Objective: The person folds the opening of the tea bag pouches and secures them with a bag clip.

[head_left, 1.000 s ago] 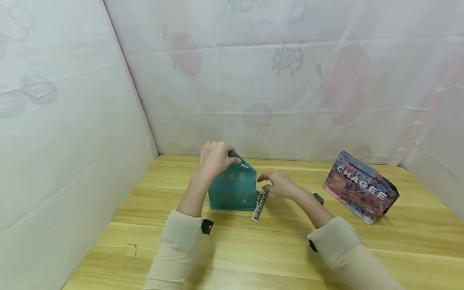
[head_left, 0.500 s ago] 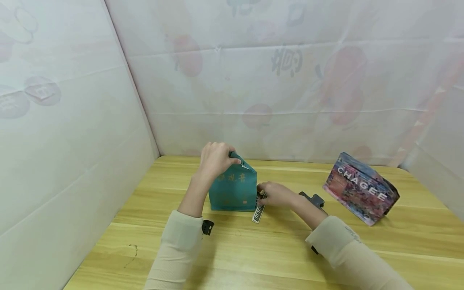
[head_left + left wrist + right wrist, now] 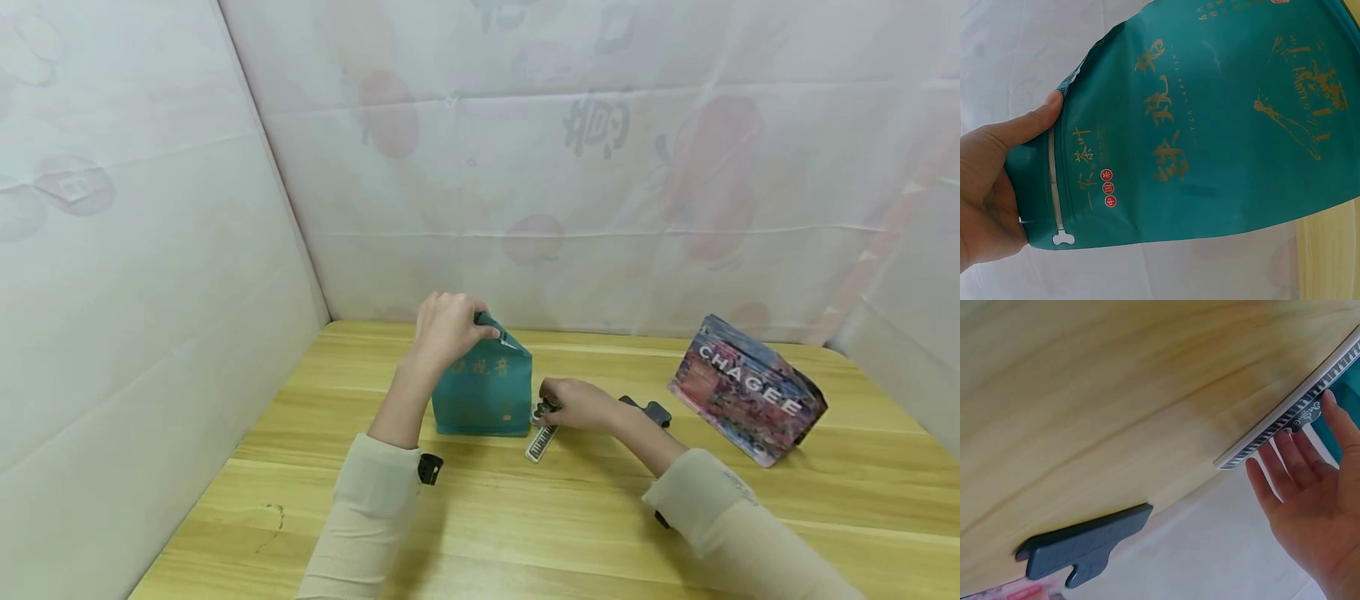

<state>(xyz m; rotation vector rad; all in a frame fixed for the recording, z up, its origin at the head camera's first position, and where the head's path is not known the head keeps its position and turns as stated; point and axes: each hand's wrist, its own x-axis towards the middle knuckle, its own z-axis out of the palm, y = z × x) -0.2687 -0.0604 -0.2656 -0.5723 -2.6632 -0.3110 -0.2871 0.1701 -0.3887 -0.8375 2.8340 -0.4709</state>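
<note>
My left hand grips the folded top of a teal tea bag, which stands upright on the table. In the left wrist view the thumb lies across the bag near its top strip, and gold characters show on its front. Just right of the bag, my right hand pinches a bag clip with a piano-key pattern by its black handle. The right wrist view shows the thumb on one side of the clip and fingers on the other, its long bar close over the table.
A dark grey bag clip lies on the wooden table beyond my right wrist. Further right stands a colourful CHAGEE bag, set at an angle. White printed cloth walls in the back and sides.
My right hand has come down onto the piano-key clip and taken hold of its handle. The clip has shifted slightly right, away from the teal bag. My left hand keeps its grip.
</note>
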